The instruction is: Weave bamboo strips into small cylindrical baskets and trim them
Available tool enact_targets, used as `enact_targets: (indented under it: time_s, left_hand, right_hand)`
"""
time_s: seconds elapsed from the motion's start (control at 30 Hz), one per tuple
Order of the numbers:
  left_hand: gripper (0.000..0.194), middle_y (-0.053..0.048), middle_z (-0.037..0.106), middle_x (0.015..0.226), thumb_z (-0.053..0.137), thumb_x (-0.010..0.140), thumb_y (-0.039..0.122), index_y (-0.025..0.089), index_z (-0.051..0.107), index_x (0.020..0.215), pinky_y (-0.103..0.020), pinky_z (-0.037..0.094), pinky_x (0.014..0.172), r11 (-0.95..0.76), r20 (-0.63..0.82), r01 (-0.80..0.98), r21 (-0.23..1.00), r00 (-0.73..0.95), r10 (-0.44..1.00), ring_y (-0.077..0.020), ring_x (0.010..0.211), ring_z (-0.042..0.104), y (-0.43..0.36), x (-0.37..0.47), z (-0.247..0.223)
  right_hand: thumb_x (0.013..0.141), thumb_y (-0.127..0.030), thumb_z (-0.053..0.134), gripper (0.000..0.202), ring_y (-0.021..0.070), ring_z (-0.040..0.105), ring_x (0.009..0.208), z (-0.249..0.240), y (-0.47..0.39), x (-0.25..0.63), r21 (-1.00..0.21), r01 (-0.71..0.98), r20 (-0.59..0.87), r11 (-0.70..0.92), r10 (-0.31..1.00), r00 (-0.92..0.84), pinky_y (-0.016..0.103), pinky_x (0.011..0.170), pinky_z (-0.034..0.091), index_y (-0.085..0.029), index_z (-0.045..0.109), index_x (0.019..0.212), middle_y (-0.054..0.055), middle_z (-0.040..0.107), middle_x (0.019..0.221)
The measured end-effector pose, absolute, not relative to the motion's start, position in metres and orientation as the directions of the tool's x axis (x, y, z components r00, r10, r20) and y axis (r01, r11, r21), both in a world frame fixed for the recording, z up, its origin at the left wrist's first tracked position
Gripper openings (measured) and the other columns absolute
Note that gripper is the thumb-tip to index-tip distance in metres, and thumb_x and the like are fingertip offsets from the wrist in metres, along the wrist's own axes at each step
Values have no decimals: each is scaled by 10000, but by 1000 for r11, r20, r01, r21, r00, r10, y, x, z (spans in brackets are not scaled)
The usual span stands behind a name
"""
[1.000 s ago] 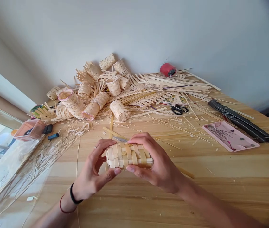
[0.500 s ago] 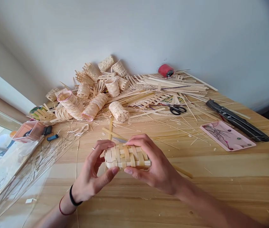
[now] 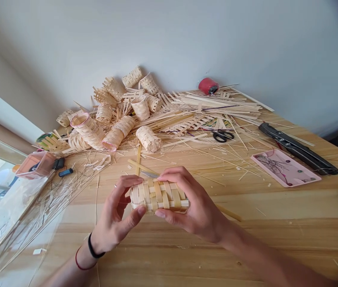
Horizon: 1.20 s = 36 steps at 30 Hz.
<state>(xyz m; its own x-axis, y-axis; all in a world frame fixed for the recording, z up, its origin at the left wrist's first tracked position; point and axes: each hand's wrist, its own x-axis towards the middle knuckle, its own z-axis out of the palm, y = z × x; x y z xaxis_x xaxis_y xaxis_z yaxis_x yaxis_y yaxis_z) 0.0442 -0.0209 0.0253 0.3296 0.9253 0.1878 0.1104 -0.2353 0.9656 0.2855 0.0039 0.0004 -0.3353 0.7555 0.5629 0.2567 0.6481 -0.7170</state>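
A small woven basket (image 3: 159, 194) of pale wood strips lies sideways between my hands, just above or on the table; I cannot tell which. My left hand (image 3: 121, 211) grips its left end, thumb in front and fingers over the top. At the right end, my right hand (image 3: 189, 203) holds it the same way, with the thumb along the lower front edge. Behind the basket lies a pointed metal blade (image 3: 150, 174), partly hidden. Loose flat strips (image 3: 139, 163) cross near it, and another strip (image 3: 230, 213) pokes out beneath my right wrist.
Several woven baskets (image 3: 88, 127) and a heap of strips (image 3: 186, 115) fill the back of the table. Black scissors (image 3: 223, 136), a red thread spool (image 3: 208, 85), a pink tray (image 3: 285, 169) with pins and a black long-bodied tool (image 3: 298, 149) lie rightward. A pink box (image 3: 36, 164) stands left.
My left thumb has slid slightly left along the basket's lower edge. The basket and my right hand have hardly moved, and the whole view has shifted a little.
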Motion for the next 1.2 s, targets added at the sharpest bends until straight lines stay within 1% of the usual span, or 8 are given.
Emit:
enact_targets:
  time_s: [0.13,0.23,0.53,0.83,0.93,1.03,1.13,1.2]
  left_hand:
    - [440,-85,592,1387,701,1027,435,330,580,1438,-344,534,989,-167,138,54,985,343,929,-282,1282,579,-21,45,26]
    - [411,-94,611,1350,668,1035,493,292,613,1389,-347,522,983,-182,139,107,978,321,937,-298,1289,569,-20,45,26]
    - [270,-81,602,1321,691,1039,382,298,677,1295,-318,512,980,-277,220,164,947,296,929,-280,1309,544,-19,42,22]
    - [235,-57,602,1299,711,1034,334,328,698,1269,-306,493,1010,-288,228,166,943,306,924,-248,1284,541,-19,40,18]
    - [287,-65,580,1339,698,1039,327,329,661,1324,-313,504,1019,-275,221,137,952,316,923,-256,1318,535,-19,42,17]
    - [427,-79,570,1427,749,1003,350,328,603,1404,-334,513,1046,-253,207,94,963,340,917,-275,1354,542,-20,45,19]
    - [546,-78,604,1464,805,964,337,336,566,1455,-331,526,1046,-195,159,75,978,338,928,-268,1331,590,-20,48,24]
    - [563,-81,640,1440,822,950,324,324,580,1458,-329,539,1039,-181,148,70,981,332,931,-262,1294,630,-19,48,26]
  right_hand:
    - [932,-412,829,517,309,619,1240,-1,4,286,-716,260,563,648,756,-335,492,1055,565,-288,571,1362,103,617,1282]
    - [927,-425,835,534,308,614,1244,-2,3,285,-712,252,572,655,749,-333,488,1061,556,-288,567,1368,101,608,1294]
    - [922,-415,849,552,299,624,1241,-1,1,284,-705,251,566,664,739,-365,461,1060,555,-277,560,1372,104,600,1305]
    - [922,-419,849,536,301,626,1231,-5,2,284,-704,248,568,666,737,-366,464,1050,560,-266,577,1358,106,607,1287]
    - [926,-418,842,520,303,627,1229,-4,3,284,-708,255,568,659,745,-349,460,1047,561,-268,585,1353,108,615,1285]
    - [916,-420,852,534,301,624,1234,-2,4,285,-701,264,583,663,745,-323,450,1062,551,-269,587,1354,103,625,1284]
    - [897,-448,875,614,296,617,1261,-1,6,288,-714,235,579,660,745,-332,434,1088,540,-282,558,1396,96,631,1309]
    - [899,-500,865,679,303,598,1321,-1,7,290,-753,187,554,630,762,-337,428,1115,526,-293,528,1451,99,615,1376]
